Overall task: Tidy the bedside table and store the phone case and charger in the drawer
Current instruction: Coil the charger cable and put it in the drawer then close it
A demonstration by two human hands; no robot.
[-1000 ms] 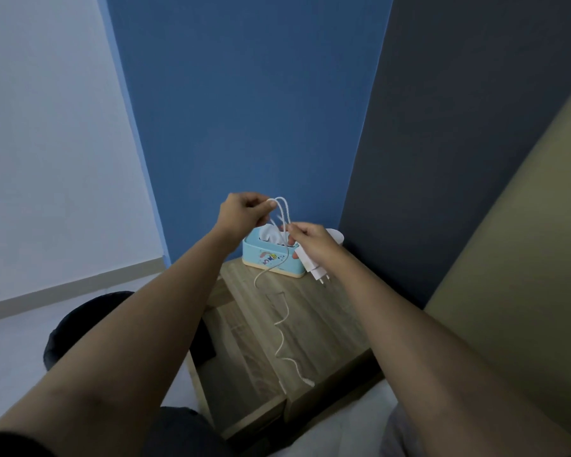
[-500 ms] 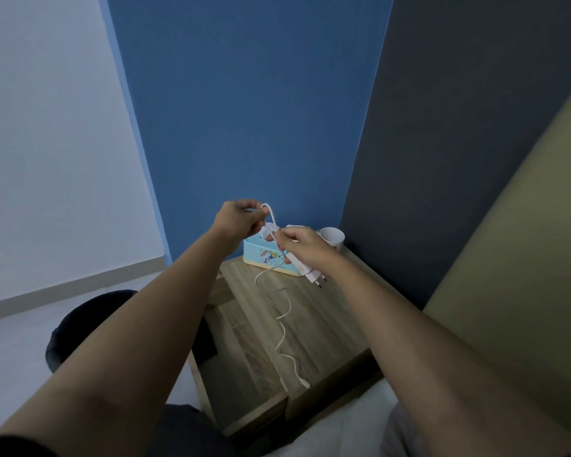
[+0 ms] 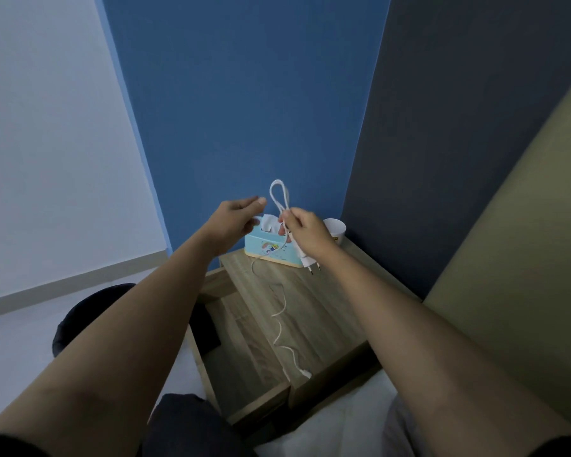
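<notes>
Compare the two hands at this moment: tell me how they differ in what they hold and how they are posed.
The right hand is closed on the white charger and a loop of its cable; the left hand holds nothing. The right hand's fingers pinch together, while the left hand's are loosely spread, apart from the loop. Both hover above the blue tissue box at the back of the bedside table.

Right hand [image 3: 305, 229] covers most of the charger [image 3: 307, 258]; only its pronged end shows. Tissue box [image 3: 271, 253] partly behind both hands. Cup [image 3: 335, 227] half hidden. Drawer [image 3: 244, 351] interior too dark to read.
</notes>
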